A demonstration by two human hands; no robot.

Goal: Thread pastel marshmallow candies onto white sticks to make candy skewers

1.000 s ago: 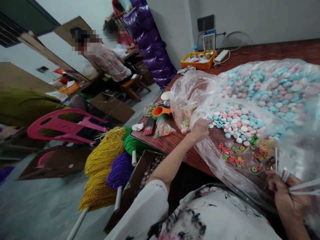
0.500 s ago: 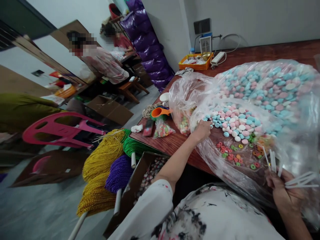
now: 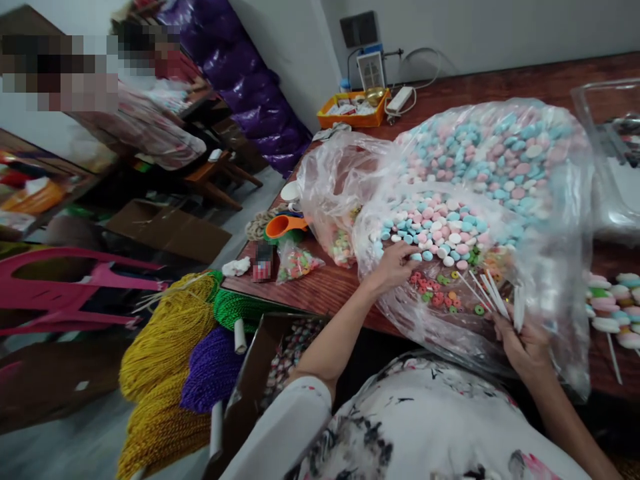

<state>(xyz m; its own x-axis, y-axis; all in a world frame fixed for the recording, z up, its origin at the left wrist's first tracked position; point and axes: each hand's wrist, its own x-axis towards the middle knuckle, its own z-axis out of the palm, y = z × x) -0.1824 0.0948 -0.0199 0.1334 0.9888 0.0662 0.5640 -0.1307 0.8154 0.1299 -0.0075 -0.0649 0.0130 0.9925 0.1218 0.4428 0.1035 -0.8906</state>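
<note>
My left hand (image 3: 395, 268) reaches to the near left edge of a pile of pink, blue and white button-like pieces (image 3: 440, 230). Its fingers look slightly apart, their tips beside the pieces; whether one is touched is unclear. In my right hand (image 3: 525, 343), closed in a grip, is a bunch of thin white sticks (image 3: 493, 293) fanning upward. The pile spills from a large clear plastic bag (image 3: 555, 267) spread on the table. Small red, green and orange rings (image 3: 435, 292) lie on the plastic between my hands.
Finished sticks threaded with pastel pieces (image 3: 613, 310) lie at right. An orange scoop (image 3: 283, 227) and a small bag of rings (image 3: 299, 261) sit by the table's left edge. Cord bundles (image 3: 165, 347) and a box of pieces (image 3: 250, 373) stand below. Two people work beyond.
The view has swung right, showing threaded sticks at the right. My left hand has moved rightward along the pile's edge; my right hand has brought the white sticks closer to it.
</note>
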